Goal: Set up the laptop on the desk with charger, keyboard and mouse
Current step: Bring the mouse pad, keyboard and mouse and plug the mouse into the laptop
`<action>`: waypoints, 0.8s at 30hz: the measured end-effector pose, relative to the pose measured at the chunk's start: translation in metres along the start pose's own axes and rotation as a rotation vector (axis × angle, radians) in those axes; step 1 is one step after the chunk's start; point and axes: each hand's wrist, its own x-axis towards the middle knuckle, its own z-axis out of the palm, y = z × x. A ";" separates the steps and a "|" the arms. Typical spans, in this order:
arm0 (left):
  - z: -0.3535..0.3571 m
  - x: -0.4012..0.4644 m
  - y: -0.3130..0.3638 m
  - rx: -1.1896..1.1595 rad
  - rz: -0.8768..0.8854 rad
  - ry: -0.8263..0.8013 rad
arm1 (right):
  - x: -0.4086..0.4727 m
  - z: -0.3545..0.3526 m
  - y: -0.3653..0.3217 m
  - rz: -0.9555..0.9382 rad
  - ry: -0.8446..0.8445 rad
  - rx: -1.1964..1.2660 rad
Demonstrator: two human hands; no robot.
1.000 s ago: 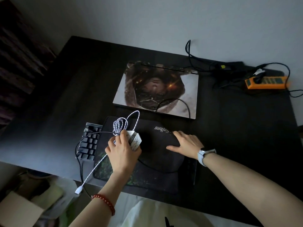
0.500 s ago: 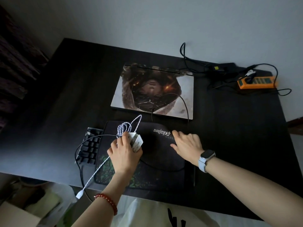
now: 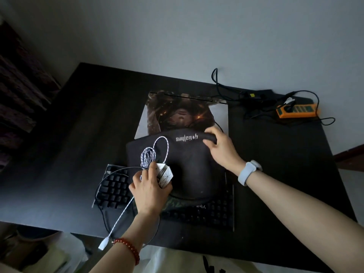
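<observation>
Here, mouse (image 3: 165, 174) under left hand (image 3: 150, 192)

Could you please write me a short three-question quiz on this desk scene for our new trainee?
1. True or false: the closed laptop with a printed picture on its lid is open.
2. What does the left hand hold? A) white angular mouse with braided white cable B) orange power strip
3. Fill in: the right hand grips the far edge of the dark fabric mouse mat, which lies over the black ____.

Key: 1 false; 2 A; 3 keyboard.
</observation>
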 end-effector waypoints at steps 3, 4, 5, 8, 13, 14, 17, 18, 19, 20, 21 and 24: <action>-0.006 0.006 0.007 -0.005 0.038 0.006 | 0.010 -0.016 -0.009 -0.024 0.195 0.149; -0.007 0.008 0.010 0.002 0.046 -0.007 | 0.012 -0.023 -0.012 -0.031 0.241 0.198; -0.007 0.010 0.013 0.009 0.053 -0.023 | 0.014 -0.030 -0.016 -0.049 0.285 0.254; -0.003 0.014 0.022 0.028 0.058 -0.068 | 0.012 -0.057 -0.024 -0.076 0.428 0.450; 0.013 0.009 0.050 0.042 0.007 -0.151 | -0.001 -0.122 -0.013 -0.019 0.559 0.612; 0.016 0.007 0.056 0.040 -0.011 -0.170 | -0.004 -0.137 -0.004 0.023 0.608 0.682; 0.031 -0.002 0.079 0.018 -0.047 -0.205 | -0.018 -0.182 0.043 0.187 0.639 0.927; 0.036 -0.005 0.087 0.015 -0.059 -0.212 | -0.025 -0.192 0.063 0.265 0.619 0.923; 0.040 -0.008 0.093 0.016 -0.072 -0.214 | -0.032 -0.198 0.084 0.361 0.599 0.868; 0.046 -0.012 0.103 0.023 -0.076 -0.216 | -0.042 -0.204 0.108 0.463 0.586 0.776; 0.053 -0.016 0.113 0.036 -0.077 -0.217 | -0.054 -0.209 0.132 0.550 0.579 0.673; 0.068 -0.023 0.138 0.077 -0.084 -0.222 | -0.086 -0.207 0.198 0.708 0.501 0.381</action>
